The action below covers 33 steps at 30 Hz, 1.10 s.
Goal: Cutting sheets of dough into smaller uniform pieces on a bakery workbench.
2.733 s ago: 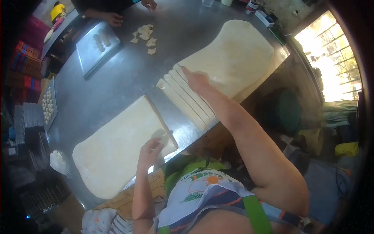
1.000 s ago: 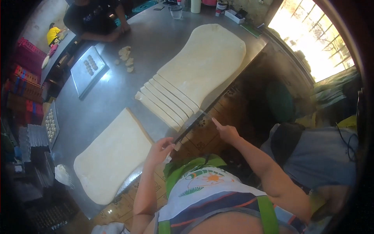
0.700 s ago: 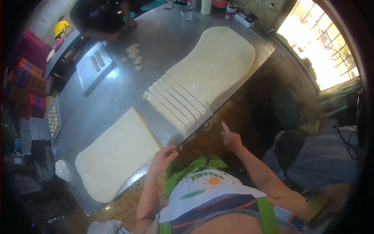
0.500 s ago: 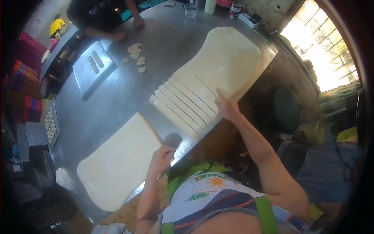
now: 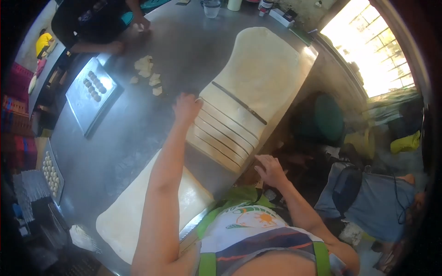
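A long pale sheet of dough (image 5: pixel 262 64) lies on the metal table, its near part cut crosswise into several side-by-side dough strips (image 5: pixel 223 134). Across the dough beyond the cuts lies a knife (image 5: pixel 239 103) with a long dark blade; neither hand touches it. My left hand (image 5: pixel 187 109) reaches to the strips' left ends, fingers bent on the end of one strip; its fingertips are partly hidden. By the table edge, just off the strips' right ends, my right hand (image 5: pixel 272 171) is open with fingers stretched. My left forearm covers part of a second dough slab (image 5: pixel 126 209).
Dough scraps (image 5: pixel 144 66) lie on the table (image 5: pixel 133 119) to the left. Farther left stand a tray with dark round pieces (image 5: pixel 80 108) and a tray of pale balls (image 5: pixel 52 177). Across the table, a co-worker's hand (image 5: pixel 141 24) is at work. A clear container (image 5: pixel 212 9) stands behind.
My left hand has moved from the near slab's corner to the strips' left ends. My right hand has come off the cut dough towards me, and the knife lies flat there.
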Each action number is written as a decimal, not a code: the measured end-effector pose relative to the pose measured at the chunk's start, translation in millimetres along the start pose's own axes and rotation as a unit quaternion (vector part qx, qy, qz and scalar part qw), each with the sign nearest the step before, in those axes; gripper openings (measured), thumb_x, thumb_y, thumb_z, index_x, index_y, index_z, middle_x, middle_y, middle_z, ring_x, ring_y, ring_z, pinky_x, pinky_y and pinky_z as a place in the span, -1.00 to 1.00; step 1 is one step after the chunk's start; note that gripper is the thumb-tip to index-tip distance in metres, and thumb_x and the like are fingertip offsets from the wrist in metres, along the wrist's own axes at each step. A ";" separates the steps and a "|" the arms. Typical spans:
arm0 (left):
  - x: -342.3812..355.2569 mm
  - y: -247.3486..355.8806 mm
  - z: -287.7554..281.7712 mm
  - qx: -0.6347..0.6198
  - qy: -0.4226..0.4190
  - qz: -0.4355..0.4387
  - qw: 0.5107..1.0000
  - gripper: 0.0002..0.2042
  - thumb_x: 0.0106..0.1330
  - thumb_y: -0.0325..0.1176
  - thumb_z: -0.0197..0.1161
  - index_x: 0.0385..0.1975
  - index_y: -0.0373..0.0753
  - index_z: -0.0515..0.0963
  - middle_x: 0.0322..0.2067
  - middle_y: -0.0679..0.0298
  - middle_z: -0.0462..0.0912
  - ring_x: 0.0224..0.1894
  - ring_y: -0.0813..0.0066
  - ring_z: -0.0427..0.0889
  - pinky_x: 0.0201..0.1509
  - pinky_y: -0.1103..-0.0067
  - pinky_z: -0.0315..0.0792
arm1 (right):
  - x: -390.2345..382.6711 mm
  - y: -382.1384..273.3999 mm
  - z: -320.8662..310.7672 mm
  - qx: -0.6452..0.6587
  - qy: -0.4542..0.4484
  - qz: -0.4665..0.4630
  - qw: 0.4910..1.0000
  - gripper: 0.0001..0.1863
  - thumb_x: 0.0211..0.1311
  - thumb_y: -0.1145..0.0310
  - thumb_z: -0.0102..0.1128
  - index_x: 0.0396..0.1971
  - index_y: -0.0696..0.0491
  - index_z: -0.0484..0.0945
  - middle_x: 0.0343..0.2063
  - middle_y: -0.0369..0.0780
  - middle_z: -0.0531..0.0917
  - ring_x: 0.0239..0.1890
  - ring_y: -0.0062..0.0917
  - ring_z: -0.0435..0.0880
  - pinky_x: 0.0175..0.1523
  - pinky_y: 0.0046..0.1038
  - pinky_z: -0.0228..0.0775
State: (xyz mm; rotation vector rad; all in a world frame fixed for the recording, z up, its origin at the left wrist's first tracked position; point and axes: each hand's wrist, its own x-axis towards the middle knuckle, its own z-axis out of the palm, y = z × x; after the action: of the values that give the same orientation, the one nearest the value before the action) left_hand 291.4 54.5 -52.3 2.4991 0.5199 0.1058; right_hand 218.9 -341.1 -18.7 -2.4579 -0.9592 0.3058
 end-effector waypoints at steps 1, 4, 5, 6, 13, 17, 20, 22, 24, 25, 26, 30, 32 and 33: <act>12.3 -1.0 8.4 0.060 -0.006 -0.070 0.996 -0.73 0.28 -0.21 0.15 -0.12 -0.17 0.62 -0.02 0.06 0.59 0.06 0.10 0.56 0.22 -0.02 0.28 | -4.5 1.3 0.0 0.001 0.002 -0.002 1.000 -0.56 0.15 0.34 0.28 0.07 0.06 0.53 -0.05 -0.09 0.61 0.02 -0.18 0.55 0.09 -0.20 0.35; 17.8 11.5 24.8 0.104 -0.012 -0.147 0.984 -0.71 0.25 -0.21 0.17 -0.09 -0.14 0.60 0.04 0.11 0.56 0.11 0.13 0.53 0.33 -0.20 0.05 | -10.9 14.9 -1.0 0.042 -0.004 0.001 0.999 -0.58 0.15 0.35 0.29 0.04 0.06 0.55 -0.08 -0.09 0.62 0.00 -0.19 0.57 0.07 -0.21 0.36; 12.9 15.7 25.7 0.088 -0.012 -0.159 0.983 -0.72 0.24 -0.21 0.18 -0.11 -0.14 0.60 0.04 0.13 0.55 0.13 0.16 0.52 0.36 -0.27 -0.07 | -9.3 19.1 1.5 0.048 0.004 -0.008 0.999 -0.59 0.15 0.35 0.28 0.04 0.05 0.55 -0.09 -0.09 0.63 -0.01 -0.18 0.58 0.07 -0.21 0.37; 4.8 30.0 29.7 0.091 -0.012 -0.158 0.983 -0.72 0.24 -0.21 0.18 -0.11 -0.14 0.60 0.04 0.13 0.55 0.13 0.16 0.52 0.36 -0.27 -0.07 | -10.2 25.9 1.8 0.053 0.013 -0.011 0.998 -0.60 0.16 0.35 0.28 0.03 0.05 0.56 -0.10 -0.09 0.63 -0.02 -0.18 0.59 0.06 -0.21 0.37; -128.7 109.4 -27.7 -0.258 -0.174 0.098 0.945 -0.81 0.00 -0.48 0.27 -0.40 -0.22 0.41 -0.35 0.27 0.54 -0.20 0.32 0.55 -0.10 0.45 0.43 | 41.5 60.0 11.7 0.068 -0.049 -0.068 0.994 -0.47 0.16 0.34 0.25 0.18 0.04 0.45 -0.02 -0.06 0.59 0.05 -0.11 0.53 0.13 -0.16 0.32; -205.4 143.3 -120.4 -0.449 -0.211 0.191 0.847 -0.75 -0.06 -0.46 0.34 -0.48 -0.22 0.36 -0.31 0.21 0.56 -0.23 0.31 0.53 -0.13 0.49 0.39 | 89.2 47.6 22.7 0.007 0.024 -0.146 0.989 -0.27 0.14 0.24 0.25 0.33 0.06 0.25 0.06 0.00 0.53 0.12 -0.01 0.45 0.24 -0.11 0.23; -246.1 124.7 -158.7 -0.503 -0.187 0.189 0.823 -0.74 -0.08 -0.44 0.38 -0.51 -0.20 0.37 -0.28 0.15 0.60 -0.23 0.30 0.54 -0.15 0.50 0.36 | 111.3 5.9 9.3 -0.004 0.070 -0.248 0.966 -0.30 0.04 0.23 0.38 0.23 0.08 0.40 -0.01 -0.05 0.59 0.03 -0.15 0.55 0.13 -0.21 0.36; -264.4 108.2 -175.0 -0.550 -0.124 0.172 0.808 -0.76 -0.09 -0.45 0.38 -0.52 -0.19 0.39 -0.26 0.15 0.61 -0.24 0.33 0.54 -0.18 0.52 0.35 | 118.5 -11.9 15.2 0.225 -0.094 -0.137 0.960 -0.50 0.01 0.31 0.41 0.02 0.05 0.58 -0.21 -0.11 0.68 -0.14 -0.22 0.67 -0.03 -0.29 0.48; -282.0 69.2 -196.4 -0.537 -0.040 0.133 0.832 -0.74 -0.11 -0.42 0.39 -0.47 -0.19 0.42 -0.23 0.16 0.61 -0.23 0.36 0.54 -0.14 0.49 0.38 | 144.9 -52.6 21.4 0.273 -0.002 -0.227 0.935 -0.69 -0.02 0.39 0.43 -0.20 0.05 0.65 -0.41 -0.15 0.69 -0.31 -0.25 0.71 -0.16 -0.36 0.52; -291.7 52.0 -205.4 -0.550 0.026 0.107 0.828 -0.73 -0.12 -0.40 0.40 -0.45 -0.19 0.43 -0.23 0.17 0.60 -0.23 0.36 0.55 -0.13 0.48 0.40 | 157.4 -87.9 7.2 0.228 0.032 -0.223 0.947 -0.70 -0.02 0.39 0.43 -0.22 0.06 0.65 -0.40 -0.14 0.69 -0.31 -0.24 0.71 -0.17 -0.35 0.52; -296.5 34.8 -217.1 -0.541 0.066 0.085 0.834 -0.72 -0.11 -0.43 0.38 -0.42 -0.21 0.42 -0.25 0.19 0.58 -0.20 0.36 0.55 -0.08 0.48 0.41 | 172.3 -115.2 -2.5 0.178 0.068 -0.217 0.957 -0.70 -0.02 0.38 0.43 -0.23 0.07 0.64 -0.40 -0.13 0.69 -0.31 -0.23 0.71 -0.17 -0.34 0.52; -311.1 -38.1 -256.7 -0.481 0.185 0.081 0.853 -0.81 -0.03 -0.65 0.19 -0.40 -0.26 0.45 -0.30 0.21 0.55 -0.20 0.39 0.52 -0.08 0.51 0.40 | 232.7 -185.3 11.8 0.064 0.121 -0.291 0.947 -0.59 -0.11 0.43 0.35 -0.13 0.03 0.58 -0.18 -0.14 0.65 -0.08 -0.23 0.62 0.01 -0.28 0.43; -319.7 -105.2 -263.5 -0.358 0.126 0.073 0.922 -0.80 -0.08 -0.72 0.14 -0.44 -0.30 0.49 -0.33 0.22 0.55 -0.23 0.42 0.52 -0.09 0.54 0.40 | 259.2 -207.6 34.5 -0.019 0.129 -0.322 0.938 -0.52 -0.17 0.48 0.28 -0.09 -0.01 0.55 -0.09 -0.15 0.62 0.02 -0.23 0.56 0.08 -0.24 0.37; -325.2 -140.8 -255.1 -0.330 0.105 -0.008 0.938 -0.73 -0.14 -0.75 0.11 -0.41 -0.33 0.57 -0.28 0.19 0.60 -0.17 0.41 0.56 -0.03 0.56 0.41 | 271.2 -211.6 56.7 -0.056 0.084 -0.349 0.932 -0.48 -0.13 0.46 0.29 -0.02 -0.01 0.52 -0.02 -0.14 0.58 0.07 -0.22 0.52 0.14 -0.22 0.31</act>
State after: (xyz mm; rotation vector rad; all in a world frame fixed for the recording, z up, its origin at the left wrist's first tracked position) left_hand -103.9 169.2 93.4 1.8311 0.4899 0.4664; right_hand 273.8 -0.6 31.7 -2.0157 -1.7120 -0.2062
